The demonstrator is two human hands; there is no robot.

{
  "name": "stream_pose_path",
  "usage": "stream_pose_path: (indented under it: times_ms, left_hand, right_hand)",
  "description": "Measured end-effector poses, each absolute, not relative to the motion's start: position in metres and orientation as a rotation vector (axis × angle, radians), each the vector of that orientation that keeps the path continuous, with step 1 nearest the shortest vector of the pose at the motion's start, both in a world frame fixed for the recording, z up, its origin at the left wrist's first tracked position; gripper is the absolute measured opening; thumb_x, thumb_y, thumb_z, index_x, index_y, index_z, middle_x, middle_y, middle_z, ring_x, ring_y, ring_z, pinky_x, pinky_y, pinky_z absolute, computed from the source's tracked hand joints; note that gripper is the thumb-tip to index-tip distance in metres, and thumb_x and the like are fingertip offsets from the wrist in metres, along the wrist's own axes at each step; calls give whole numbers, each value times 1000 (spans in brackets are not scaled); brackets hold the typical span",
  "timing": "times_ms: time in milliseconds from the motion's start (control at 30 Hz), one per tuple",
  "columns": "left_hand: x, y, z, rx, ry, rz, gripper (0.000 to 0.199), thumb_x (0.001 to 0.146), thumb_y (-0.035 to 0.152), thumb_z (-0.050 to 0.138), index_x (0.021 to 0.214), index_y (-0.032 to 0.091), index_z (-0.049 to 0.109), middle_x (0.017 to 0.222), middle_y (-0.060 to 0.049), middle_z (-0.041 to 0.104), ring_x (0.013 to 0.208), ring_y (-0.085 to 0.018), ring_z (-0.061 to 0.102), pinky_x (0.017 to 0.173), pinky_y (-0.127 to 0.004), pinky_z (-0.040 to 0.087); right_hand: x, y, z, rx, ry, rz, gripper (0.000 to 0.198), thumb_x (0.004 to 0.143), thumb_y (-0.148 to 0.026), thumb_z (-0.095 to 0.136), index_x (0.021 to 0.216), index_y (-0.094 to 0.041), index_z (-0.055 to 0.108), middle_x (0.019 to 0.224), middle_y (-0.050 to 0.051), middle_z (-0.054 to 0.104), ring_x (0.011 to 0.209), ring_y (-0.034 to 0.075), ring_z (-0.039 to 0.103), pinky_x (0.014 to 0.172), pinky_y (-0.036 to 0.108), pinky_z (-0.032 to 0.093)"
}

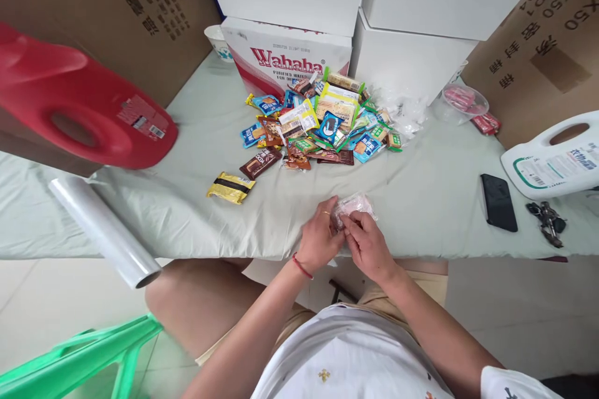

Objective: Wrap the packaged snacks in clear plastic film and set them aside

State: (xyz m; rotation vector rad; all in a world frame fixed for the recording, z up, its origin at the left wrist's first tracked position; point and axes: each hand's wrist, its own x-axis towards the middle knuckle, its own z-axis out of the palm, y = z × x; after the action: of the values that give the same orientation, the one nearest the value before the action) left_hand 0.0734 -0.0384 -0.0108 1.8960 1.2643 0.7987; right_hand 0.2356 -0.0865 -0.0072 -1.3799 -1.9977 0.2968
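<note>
Close to the table's front edge, both hands are on a small pinkish packet wrapped in clear plastic film point(358, 204). My left hand point(321, 234) grips its left side, with a ring on one finger and a red cord at the wrist. My right hand point(367, 243) pinches the film along the near side of the packet, fingers closed. What is inside the film is hard to make out. Beyond the hands lies a heap of wrapped snacks point(304, 121) in yellow, blue, green and brown wrappers. A yellow snack packet point(231, 188) lies apart at the front left.
A roll of plastic film point(105, 230) overhangs the front edge, below a red jug point(84, 100). A Wahaha carton point(285, 50) and white boxes back the heap. Rightward are a plastic tub point(463, 103), phone point(498, 202), keys point(547, 223) and white bottle point(556, 159).
</note>
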Motion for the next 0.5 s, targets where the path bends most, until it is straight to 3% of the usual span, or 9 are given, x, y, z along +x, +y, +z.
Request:
stream_pose_path:
  times_ms: [100,200,333,433,500]
  left_hand:
    - [67,-42,-2,1886,1175,1139,45,88,13,52,131,19,59,138,-13,59,105,-18,66,80,-31,55]
    - [73,-40,8,2121,1073,1138,32,99,18,45,121,23,68,129,-9,68,118,-21,62,99,-38,50]
    - [89,-27,6,2327,1125,727,40,106,32,38,137,25,62,139,-6,67,134,-22,55,113,-44,40]
    - [95,-24,-3,2360,1192,571,47,109,36,29,148,23,52,149,-8,59,138,-19,53,120,-45,33]
    - [96,-26,-8,2396,1269,552,50,108,41,31,149,20,49,151,-11,57,141,-22,50,124,-50,26]
  right_hand:
    - [234,-91,-10,-1449,-2049,269,50,100,-14,45,149,-20,50,125,15,56,111,26,56,95,42,54]
    - [230,-96,-16,-1563,-2095,190,46,101,-16,45,146,-19,54,131,16,58,116,29,55,96,46,52]
    - [227,-113,-23,-1668,-2159,61,48,101,-19,47,148,-15,51,146,20,53,130,34,51,105,54,46]
    - [230,-130,-25,-1630,-2263,83,54,102,-20,47,155,-15,42,156,17,48,141,31,46,119,58,32]
    - [235,-139,-22,-1599,-2313,135,54,102,-21,48,155,-16,42,156,15,49,142,30,46,123,60,26]
